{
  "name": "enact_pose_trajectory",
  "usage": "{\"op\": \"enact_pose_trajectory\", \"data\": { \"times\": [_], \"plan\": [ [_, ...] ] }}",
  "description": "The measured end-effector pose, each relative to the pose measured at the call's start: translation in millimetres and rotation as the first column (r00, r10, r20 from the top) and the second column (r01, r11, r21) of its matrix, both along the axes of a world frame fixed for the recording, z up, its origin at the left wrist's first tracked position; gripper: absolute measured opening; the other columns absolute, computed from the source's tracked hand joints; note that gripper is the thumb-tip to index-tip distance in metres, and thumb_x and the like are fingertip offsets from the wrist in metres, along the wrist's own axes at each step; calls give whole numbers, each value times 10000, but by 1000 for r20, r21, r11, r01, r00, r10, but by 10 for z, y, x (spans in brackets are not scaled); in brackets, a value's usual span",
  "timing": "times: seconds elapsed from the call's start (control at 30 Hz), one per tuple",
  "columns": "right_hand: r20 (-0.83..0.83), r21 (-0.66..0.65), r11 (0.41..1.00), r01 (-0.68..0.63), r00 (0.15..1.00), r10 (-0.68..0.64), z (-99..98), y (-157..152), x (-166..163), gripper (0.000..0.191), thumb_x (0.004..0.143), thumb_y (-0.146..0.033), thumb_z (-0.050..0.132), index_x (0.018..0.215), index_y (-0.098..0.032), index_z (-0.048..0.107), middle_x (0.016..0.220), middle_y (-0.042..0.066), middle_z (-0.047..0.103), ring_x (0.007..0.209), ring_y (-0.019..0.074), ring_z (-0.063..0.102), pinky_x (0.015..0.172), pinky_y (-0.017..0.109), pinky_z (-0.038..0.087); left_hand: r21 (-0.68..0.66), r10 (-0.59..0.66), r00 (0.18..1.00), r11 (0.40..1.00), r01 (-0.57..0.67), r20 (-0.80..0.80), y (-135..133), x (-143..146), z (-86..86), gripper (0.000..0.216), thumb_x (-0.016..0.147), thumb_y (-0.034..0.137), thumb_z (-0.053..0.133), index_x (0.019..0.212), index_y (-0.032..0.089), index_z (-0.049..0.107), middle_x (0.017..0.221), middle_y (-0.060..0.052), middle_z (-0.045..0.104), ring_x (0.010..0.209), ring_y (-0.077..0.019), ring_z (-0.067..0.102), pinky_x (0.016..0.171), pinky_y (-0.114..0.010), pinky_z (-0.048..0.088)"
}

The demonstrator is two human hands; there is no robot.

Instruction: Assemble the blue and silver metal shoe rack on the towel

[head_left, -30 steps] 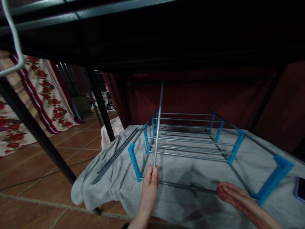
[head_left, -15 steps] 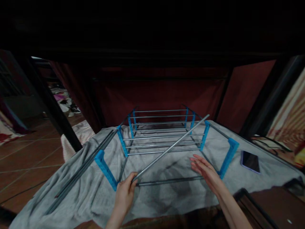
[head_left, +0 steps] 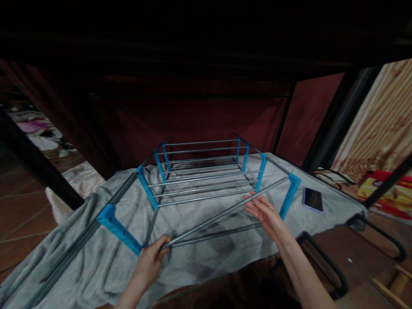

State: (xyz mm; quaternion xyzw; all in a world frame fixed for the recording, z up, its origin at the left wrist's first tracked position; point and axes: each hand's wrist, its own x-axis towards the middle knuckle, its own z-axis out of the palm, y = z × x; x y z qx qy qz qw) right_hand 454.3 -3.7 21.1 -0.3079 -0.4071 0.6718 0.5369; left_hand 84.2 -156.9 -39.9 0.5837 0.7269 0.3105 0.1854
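My left hand is closed around the near end of a loose grey metal rod. The rod slants up to the right, its far end close to the top of the front right blue plastic bracket. My right hand is open, fingers stretched out at the rod; whether they touch it I cannot tell. Ahead lies a rack frame of blue brackets joined by several grey crossbars. Its front left bracket leans outward beside my left hand.
A grey blanket lies under the frame. Further loose rods rest on the left. A phone lies right of the frame, with a dark-framed chair nearby. Dark posts and a red panel stand around.
The rod's far end has come down and right toward the front right bracket. My right hand has risen to the rod. The whole view has turned somewhat to the right.
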Motion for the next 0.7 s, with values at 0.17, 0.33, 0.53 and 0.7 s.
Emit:
{"op": "enact_pose_trajectory", "data": {
  "times": [0.17,0.33,0.53,0.7],
  "plan": [
    [-15,-10,1000,6,1000,-6,-26,16,9,303,730,-378,761,977,-218,689,1039,67,716,883,180,678,893,365,543,-182,-51,989,983,25,-139,-7,-3,-68,256,826,165,391,942,222,612,855,-20,690,842,-184,642,779,-268,460],
    [36,-45,999,21,999,-20,-108,-15,24,212,718,-352,777,844,-200,698,1021,77,715,878,183,681,885,359,554,-194,24,859,971,-143,-512,-13,367,121,565,742,-48,335,1165,216,601,1113,-87,681,1082,-226,597,954,-371,375],
    [99,-74,988,138,987,-130,-308,11,139,172,631,-277,819,702,-183,694,1020,59,696,832,186,678,902,385,553,-76,-39,808,997,-7,-588,48,786,246,410,842,-6,352,1120,182,587,1043,-94,646,990,-238,584,881,-380,396],
    [110,-126,965,228,970,-215,-437,17,175,153,604,-254,814,649,-197,679,893,36,673,796,211,675,910,420,540,-19,-38,800,999,33,-599,87,861,230,329,888,48,381,1135,172,559,1015,-95,615,961,-221,563,884,-381,401]
  ]
}}
